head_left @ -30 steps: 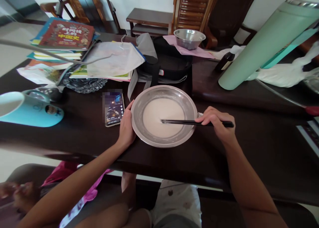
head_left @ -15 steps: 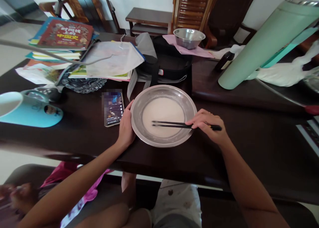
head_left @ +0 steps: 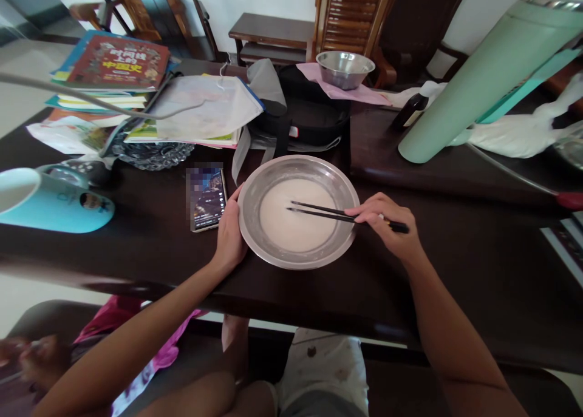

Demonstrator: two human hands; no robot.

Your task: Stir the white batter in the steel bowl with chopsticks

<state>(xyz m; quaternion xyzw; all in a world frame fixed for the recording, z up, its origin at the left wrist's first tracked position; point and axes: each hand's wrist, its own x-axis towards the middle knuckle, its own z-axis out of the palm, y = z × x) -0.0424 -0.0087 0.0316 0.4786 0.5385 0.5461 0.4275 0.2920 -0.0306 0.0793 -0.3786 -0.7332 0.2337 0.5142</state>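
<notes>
A wide stainless steel bowl stands on the dark table, holding a smooth, whitish liquid. My left hand is closed against the bowl's left side, with the fingers partly hidden under the rim. In my right hand is a pair of black chopsticks, held over the bowl's right rim. Their tips are slightly apart over the middle of the liquid; whether they dip into it I cannot tell. Just left of my left hand lies a phone with its screen lit.
A light blue cup is at the left, near a glass dish and stacked books. Behind the bowl are a black bag and a smaller metal bowl. A tall green flask stands at the right. Another person's hands show lower left.
The chopsticks' tips have moved up and to the right across the bowl, and my right hand has shifted slightly right. My left hand and the bowl look unmoved.
</notes>
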